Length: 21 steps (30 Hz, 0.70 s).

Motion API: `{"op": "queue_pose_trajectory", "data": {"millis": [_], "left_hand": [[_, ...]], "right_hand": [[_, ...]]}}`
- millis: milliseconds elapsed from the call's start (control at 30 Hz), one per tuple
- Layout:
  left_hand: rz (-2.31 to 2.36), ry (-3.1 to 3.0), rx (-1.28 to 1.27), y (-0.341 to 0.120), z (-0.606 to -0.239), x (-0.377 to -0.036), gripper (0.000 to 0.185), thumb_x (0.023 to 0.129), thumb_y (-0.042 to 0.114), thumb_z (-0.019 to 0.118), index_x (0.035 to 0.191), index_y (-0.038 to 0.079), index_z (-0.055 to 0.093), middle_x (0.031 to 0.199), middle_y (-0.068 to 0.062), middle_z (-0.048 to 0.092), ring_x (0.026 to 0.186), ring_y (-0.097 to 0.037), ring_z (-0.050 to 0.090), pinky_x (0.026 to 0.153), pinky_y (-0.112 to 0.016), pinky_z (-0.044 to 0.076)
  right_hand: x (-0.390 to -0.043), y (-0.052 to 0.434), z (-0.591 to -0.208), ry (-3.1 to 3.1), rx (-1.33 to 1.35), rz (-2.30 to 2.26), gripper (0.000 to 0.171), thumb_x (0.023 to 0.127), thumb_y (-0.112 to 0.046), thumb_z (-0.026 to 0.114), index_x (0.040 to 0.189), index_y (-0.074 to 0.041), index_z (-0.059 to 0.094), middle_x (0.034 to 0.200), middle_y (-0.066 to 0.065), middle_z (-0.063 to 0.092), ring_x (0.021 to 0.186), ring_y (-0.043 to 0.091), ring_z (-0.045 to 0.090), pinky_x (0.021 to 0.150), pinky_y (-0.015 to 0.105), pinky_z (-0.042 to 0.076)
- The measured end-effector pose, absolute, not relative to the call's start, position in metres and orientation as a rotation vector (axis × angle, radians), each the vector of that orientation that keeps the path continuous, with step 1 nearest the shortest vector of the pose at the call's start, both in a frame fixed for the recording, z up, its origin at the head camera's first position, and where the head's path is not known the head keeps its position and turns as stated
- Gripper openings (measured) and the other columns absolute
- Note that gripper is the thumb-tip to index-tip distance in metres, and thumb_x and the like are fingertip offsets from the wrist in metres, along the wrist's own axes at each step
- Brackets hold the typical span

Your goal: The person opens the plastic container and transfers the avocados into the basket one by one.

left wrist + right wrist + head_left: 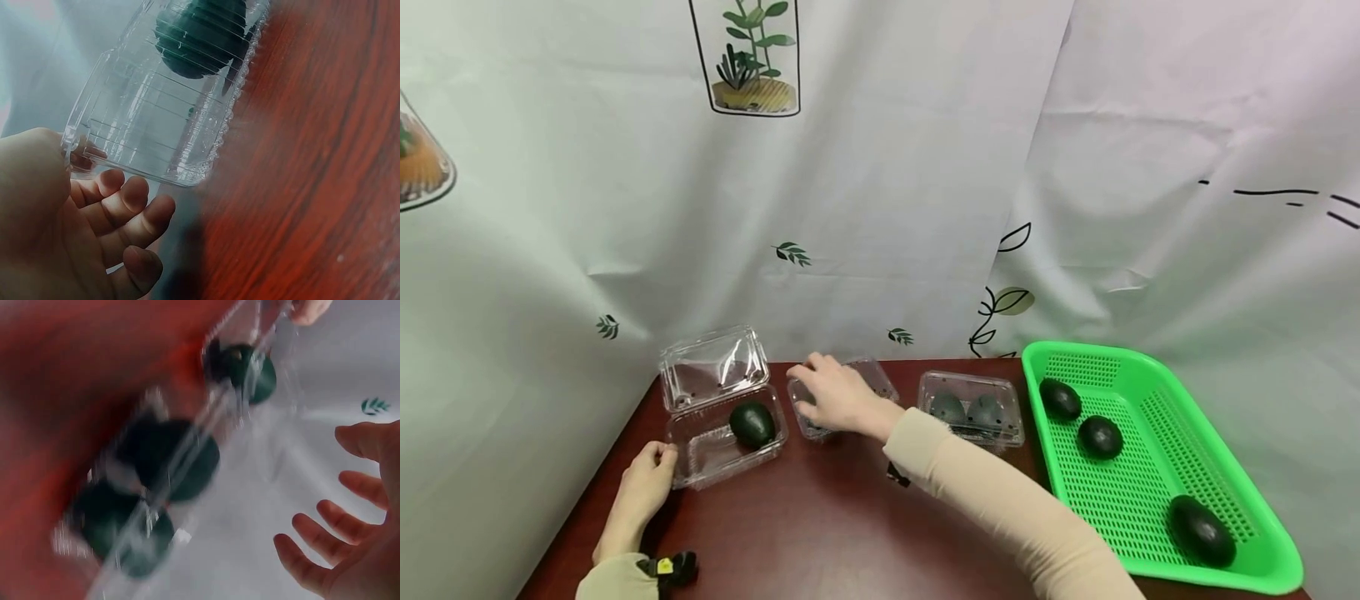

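An open clear clamshell box point(707, 454) point(156, 119) stands at the table's left with one dark avocado point(752, 423) point(200, 34) inside, its lid tipped back. My left hand point(651, 475) point(94, 225) grips the box's near left corner, thumb on the rim and fingers curled under it. My right hand point(833, 396) point(350, 537) hovers over a second clear box point(880, 382) in the middle, with its fingers spread and holding nothing. The right wrist view is blurred; dark avocados point(172, 459) show through clear plastic.
A closed clear box point(1011, 412) with two avocados sits right of the middle. A green mesh basket point(1150, 475) at the right holds three avocados, one of them near its front corner point(1202, 531). A white printed curtain point(880, 208) backs the dark red table point(820, 533).
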<state>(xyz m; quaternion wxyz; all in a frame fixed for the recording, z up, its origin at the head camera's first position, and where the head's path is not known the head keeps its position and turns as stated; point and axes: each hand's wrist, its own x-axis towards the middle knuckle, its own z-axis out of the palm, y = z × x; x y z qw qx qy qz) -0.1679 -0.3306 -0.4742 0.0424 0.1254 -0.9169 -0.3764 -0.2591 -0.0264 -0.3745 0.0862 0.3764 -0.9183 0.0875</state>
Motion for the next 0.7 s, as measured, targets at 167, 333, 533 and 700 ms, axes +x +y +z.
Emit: {"op": "queue_pose_trajectory", "data": {"millis": [167,333,533,700], "left_hand": [[-1.147,-2.807,0.384,-0.331,-0.474,-0.17,0.037,0.104,0.031,0.029,0.11,-0.001,0.047,0.094,-0.018,0.054,0.09,-0.034,0.05,0.072,-0.04,0.039],[-1.151,-2.807,0.383,-0.33,-0.473,-0.172,0.038,0.105,0.031,0.029,0.111,-0.002,0.047,0.098,-0.021,0.054,0.093,-0.035,0.05,0.075,-0.043,0.039],[-1.144,-2.816,0.374,-0.329,-0.474,-0.172,0.039,0.105,0.031,0.029,0.112,-0.002,0.047,0.098,-0.02,0.054,0.093,-0.036,0.05,0.076,-0.044,0.039],[-1.136,-2.817,0.373,-0.33,-0.475,-0.169,0.038,0.105,0.03,0.029,0.113,-0.003,0.047,0.1,-0.021,0.055,0.094,-0.037,0.05,0.078,-0.046,0.039]], "right_hand": [[-0.257,-0.05,-0.39,-2.716,1.098,0.467,0.055,0.09,-0.031,0.068,0.14,-0.018,0.048,0.12,0.003,0.05,0.107,0.016,0.05,0.077,0.029,0.049],[-0.257,-0.069,-0.4,-2.703,1.09,0.649,0.057,0.09,-0.03,0.069,0.14,-0.016,0.047,0.118,0.003,0.049,0.1,0.012,0.049,0.081,0.023,0.045],[-0.256,-0.086,-0.413,-2.704,1.053,0.741,0.062,0.087,-0.028,0.073,0.141,-0.014,0.045,0.119,0.004,0.049,0.097,0.011,0.05,0.084,0.022,0.043],[-0.253,-0.1,-0.422,-2.719,1.033,0.781,0.061,0.085,-0.027,0.074,0.138,-0.016,0.047,0.121,0.002,0.049,0.105,0.012,0.05,0.087,0.021,0.043]]}}
